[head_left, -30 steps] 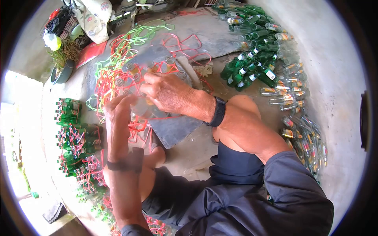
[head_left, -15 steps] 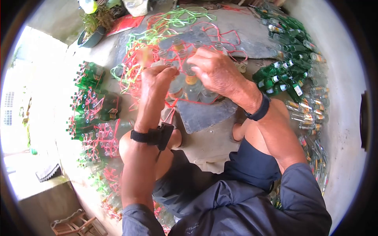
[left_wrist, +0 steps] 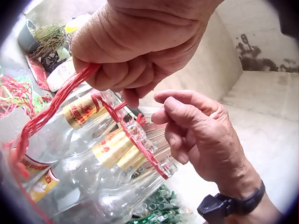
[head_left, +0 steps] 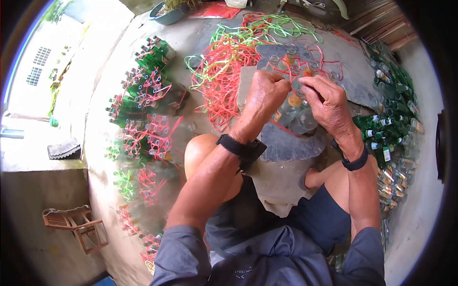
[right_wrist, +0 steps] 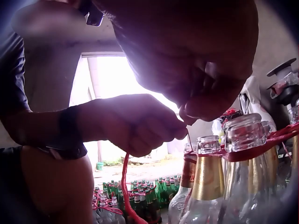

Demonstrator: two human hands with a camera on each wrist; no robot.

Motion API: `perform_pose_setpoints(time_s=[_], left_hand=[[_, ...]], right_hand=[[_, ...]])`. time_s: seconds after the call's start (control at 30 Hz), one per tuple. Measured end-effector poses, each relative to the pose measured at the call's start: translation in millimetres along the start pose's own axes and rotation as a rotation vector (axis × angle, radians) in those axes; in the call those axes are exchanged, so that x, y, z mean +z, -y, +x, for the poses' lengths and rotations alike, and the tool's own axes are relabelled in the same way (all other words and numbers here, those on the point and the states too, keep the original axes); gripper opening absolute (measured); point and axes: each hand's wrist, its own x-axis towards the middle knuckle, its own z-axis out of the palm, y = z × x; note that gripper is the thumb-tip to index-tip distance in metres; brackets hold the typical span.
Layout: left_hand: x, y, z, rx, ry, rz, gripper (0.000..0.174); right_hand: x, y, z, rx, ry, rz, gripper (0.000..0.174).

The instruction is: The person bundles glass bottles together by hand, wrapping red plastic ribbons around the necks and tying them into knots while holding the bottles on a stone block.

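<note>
item: cluster of clear glass bottles [head_left: 292, 108] with gold neck labels, standing close-packed on a grey slate slab [head_left: 286, 145] in the upper centre of the head view, between the person's knees and a loose heap of red and green cord [head_left: 224, 62]. binding: red cord [left_wrist: 56, 109] looped round the necks just under the lips, seen in the left wrist view running from lower left up into the fist. left hand [head_left: 265, 90]: a closed fist, fingers wrapped round a bunch of the red cord, knuckles up, wrist bent and hauling up and back off the necks. right hand [head_left: 329, 102]: fingers curled over the bottle tops at centre right, thumb and forefinger tips pinched on what looks like a thin strand of the same cord; the grip itself is partly hidden. handling note, as judged: the pull seems best kept steady and level with the necks so the loop seats under the lips, not over them, with the pinch held close to the glass so no slack escapes; a jerk could tip the outer bottles off the slab. surroundings: tied bundles of green bottles [head_left: 143, 90] at left, loose green bottles [head_left: 386, 128] at right edge, wooden crate [head_left: 76, 229] lower left.
</note>
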Motion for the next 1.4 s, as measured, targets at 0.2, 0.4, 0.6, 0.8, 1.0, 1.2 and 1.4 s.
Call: perform_pose_setpoints(time_s=[0.2,0.4,0.6,0.8,1.0,1.2,1.4], left_hand=[[-2,1,-1,0.020,-0.002,0.029,0.026],[-8,-8,-8,0.018,-0.027,-0.140,0.024],[-13,-14,-12,0.055,-0.043,-0.088,0.028],[-17,-16,-10,-0.034,0.004,-0.028,0.032],[-21,-12,-13,-0.006,0.071,0.006,0.030],[-21,-16,-24,0.021,0.281,0.004,0.028],[-35,-14,-28,0.136,0.469,-0.087,0.030]], right_hand=[[3,14,-2,0.371,0.165,0.306,0.021],[10,19,3,0.572,0.232,0.579,0.030],[15,16,13,0.674,0.267,0.748,0.030],[21,1,23,0.750,0.333,0.929,0.034],[23,-4,27,0.797,0.295,0.937,0.030],[33,-10,21,0.766,0.209,0.802,0.019],[21,-1,23,0.732,0.234,0.796,0.020]])
